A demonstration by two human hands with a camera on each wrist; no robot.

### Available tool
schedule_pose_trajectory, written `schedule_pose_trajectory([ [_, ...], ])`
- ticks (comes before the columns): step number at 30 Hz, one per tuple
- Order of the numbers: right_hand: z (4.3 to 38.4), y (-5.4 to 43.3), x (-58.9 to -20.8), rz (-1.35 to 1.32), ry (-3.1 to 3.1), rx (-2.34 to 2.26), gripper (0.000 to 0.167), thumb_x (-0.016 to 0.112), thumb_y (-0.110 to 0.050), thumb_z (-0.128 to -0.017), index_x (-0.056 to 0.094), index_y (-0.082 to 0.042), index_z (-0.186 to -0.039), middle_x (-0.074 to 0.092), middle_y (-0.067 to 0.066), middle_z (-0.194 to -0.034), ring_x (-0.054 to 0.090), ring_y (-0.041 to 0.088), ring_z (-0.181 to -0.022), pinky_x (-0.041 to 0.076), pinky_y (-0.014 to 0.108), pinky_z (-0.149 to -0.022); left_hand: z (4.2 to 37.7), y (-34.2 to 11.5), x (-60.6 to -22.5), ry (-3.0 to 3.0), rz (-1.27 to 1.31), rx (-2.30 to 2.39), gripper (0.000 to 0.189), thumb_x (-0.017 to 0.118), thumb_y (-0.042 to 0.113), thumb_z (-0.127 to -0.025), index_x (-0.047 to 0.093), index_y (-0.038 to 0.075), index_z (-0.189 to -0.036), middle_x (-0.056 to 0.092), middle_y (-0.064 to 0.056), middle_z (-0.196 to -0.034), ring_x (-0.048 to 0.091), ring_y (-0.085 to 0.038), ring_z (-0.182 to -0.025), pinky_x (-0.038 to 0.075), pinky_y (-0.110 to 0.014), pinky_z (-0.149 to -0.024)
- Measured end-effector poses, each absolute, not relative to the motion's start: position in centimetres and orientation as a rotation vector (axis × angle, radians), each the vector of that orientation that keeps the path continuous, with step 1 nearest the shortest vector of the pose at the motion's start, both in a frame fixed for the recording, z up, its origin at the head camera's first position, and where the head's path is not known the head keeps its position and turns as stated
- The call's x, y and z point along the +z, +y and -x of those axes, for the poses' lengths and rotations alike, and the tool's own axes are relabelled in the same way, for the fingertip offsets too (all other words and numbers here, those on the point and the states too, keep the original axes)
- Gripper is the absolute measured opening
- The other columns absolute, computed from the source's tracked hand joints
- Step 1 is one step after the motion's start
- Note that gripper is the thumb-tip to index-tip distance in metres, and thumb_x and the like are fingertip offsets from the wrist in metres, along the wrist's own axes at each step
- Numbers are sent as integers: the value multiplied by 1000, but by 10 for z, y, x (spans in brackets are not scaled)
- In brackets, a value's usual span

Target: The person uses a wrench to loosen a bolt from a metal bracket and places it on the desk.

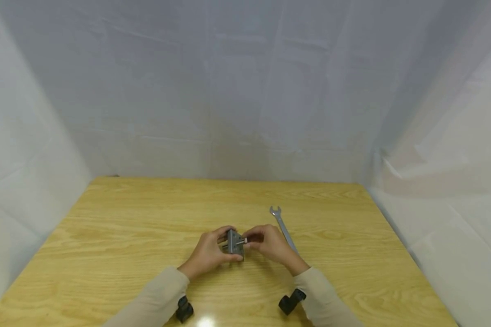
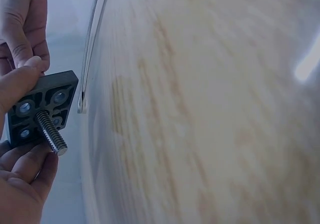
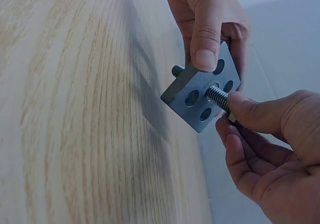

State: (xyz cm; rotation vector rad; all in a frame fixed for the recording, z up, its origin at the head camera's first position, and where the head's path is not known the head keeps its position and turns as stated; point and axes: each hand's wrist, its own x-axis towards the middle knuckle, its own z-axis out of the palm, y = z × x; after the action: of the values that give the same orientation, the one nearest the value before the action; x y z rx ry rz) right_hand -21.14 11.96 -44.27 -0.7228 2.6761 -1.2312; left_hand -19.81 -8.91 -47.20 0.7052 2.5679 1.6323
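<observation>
My left hand [image 1: 209, 252] grips a square dark-grey metal plate [image 3: 187, 97] by its edges, thumb on one side and fingers on the other. Four larger holes surround a threaded bolt [image 3: 217, 97] that runs through the plate's middle. In the left wrist view the bolt's threaded end [image 2: 51, 133] sticks well out of the ribbed side. On the flat side, my right hand [image 1: 271, 244] pinches the bolt's head end between thumb and forefinger, with its other fingers curled below. Both hands hold the plate and bolt above the wooden table.
An open-ended wrench [image 1: 283, 227] lies on the wooden table [image 1: 147, 209], just beyond my right hand. White sheeting [image 1: 237, 91] hangs behind the table and along both sides. A small black camera [image 1: 291, 301] is strapped at each wrist.
</observation>
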Motion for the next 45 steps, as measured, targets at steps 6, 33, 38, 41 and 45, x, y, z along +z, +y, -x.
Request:
schedule_pose_trajectory([
  [6,209,119,-442,742,2681,-1231,21,71,-5,-85,73,-7,-106,71,6,-101,66,14,-85,56,21,-71,197,-89,-472,2557,-705,1652,75,88,24,-68,54,-3,-129,60,-19,-125,62,-34,-111,56,-33,-89],
  [33,210,116,-441,498,2616,-1236,43,54,-35,-99,73,-1,-80,67,10,-65,62,21,-56,49,24,-47,199,-89,-474,2532,-725,1666,75,87,24,-68,53,-3,-129,59,-20,-126,61,-34,-112,55,-32,-89],
  [38,212,120,-440,657,2651,-1186,23,65,-27,-93,72,-5,-94,68,4,-75,59,11,-62,50,22,-53,198,-88,-475,2533,-740,1662,71,88,22,-67,55,-3,-125,60,-19,-123,62,-35,-111,55,-33,-90],
  [41,213,122,-440,779,2681,-1152,16,70,-19,-89,71,-5,-98,69,2,-84,60,7,-71,52,21,-60,198,-87,-475,2524,-734,1645,75,88,20,-66,53,-4,-128,59,-22,-123,61,-36,-111,55,-33,-91],
  [45,213,124,-439,851,2686,-1131,16,72,-11,-86,71,-6,-101,70,3,-94,61,8,-79,54,21,-68,197,-86,-474,2530,-727,1596,83,88,20,-67,47,-8,-133,57,-26,-125,61,-36,-111,55,-32,-91],
])
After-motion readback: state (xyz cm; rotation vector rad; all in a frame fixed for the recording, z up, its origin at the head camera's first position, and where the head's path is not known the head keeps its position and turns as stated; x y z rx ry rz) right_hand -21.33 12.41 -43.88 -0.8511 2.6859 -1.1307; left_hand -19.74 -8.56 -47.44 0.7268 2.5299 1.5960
